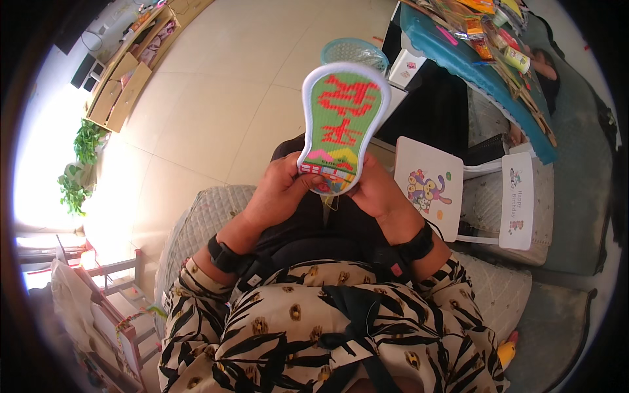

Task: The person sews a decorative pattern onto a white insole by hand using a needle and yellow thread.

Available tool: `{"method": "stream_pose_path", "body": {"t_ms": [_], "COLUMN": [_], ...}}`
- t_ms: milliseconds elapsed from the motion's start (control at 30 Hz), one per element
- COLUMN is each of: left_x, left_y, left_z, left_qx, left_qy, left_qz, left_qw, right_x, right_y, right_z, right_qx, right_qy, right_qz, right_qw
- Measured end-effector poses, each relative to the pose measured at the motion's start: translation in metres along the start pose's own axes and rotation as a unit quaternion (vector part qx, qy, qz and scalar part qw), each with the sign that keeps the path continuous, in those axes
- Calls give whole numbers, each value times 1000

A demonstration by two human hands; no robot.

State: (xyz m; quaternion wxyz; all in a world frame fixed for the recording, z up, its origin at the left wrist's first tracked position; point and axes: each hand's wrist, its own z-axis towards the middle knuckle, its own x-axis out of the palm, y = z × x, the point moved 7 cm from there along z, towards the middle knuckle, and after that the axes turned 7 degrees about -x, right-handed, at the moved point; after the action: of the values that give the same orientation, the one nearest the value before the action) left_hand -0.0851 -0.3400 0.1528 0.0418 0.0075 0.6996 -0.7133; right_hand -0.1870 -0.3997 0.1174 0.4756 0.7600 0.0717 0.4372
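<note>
An embroidered shoe insole (339,115) with a white bound edge is held up over my lap. Its face is green with red stitched characters, and a many-coloured pattern fills the narrower lower end. My left hand (282,189) grips that end on the left, its thumb lying across the front. On the opposite edge my right hand (378,189) holds the insole, with most of its fingers hidden behind. A thin yellow thread (333,202) hangs below the lower end, between my hands.
A light-blue mesh basket (354,46) stands beyond the insole. To the right are a white child's chair (430,184) with cartoon pictures and a table with a teal cover (442,54) bearing packets and a cup. Another person (545,73) is beyond it. A wooden cabinet (132,73) stands upper left.
</note>
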Motion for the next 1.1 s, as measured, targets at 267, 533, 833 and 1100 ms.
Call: {"method": "stream_pose_path", "body": {"t_ms": [267, 533, 833, 1100], "left_x": [-17, -32, -36, -13], "left_y": [5, -9, 2, 25], "left_z": [-1, -9, -11, 0], "left_qx": [-28, 6, 16, -120], "left_qy": [-79, -131, -147, -9], "left_qz": [-155, -184, -236, -491], "left_qw": [984, 974, 960, 863], "right_x": [-53, -198, -218, -41], "right_y": [32, 6, -7, 39], "right_z": [6, -2, -5, 5], "right_qx": [-46, -144, -207, -250], "right_qy": [6, -341, -398, -108], "right_qz": [263, 218, 99, -294], "right_qw": [964, 903, 888, 916]}}
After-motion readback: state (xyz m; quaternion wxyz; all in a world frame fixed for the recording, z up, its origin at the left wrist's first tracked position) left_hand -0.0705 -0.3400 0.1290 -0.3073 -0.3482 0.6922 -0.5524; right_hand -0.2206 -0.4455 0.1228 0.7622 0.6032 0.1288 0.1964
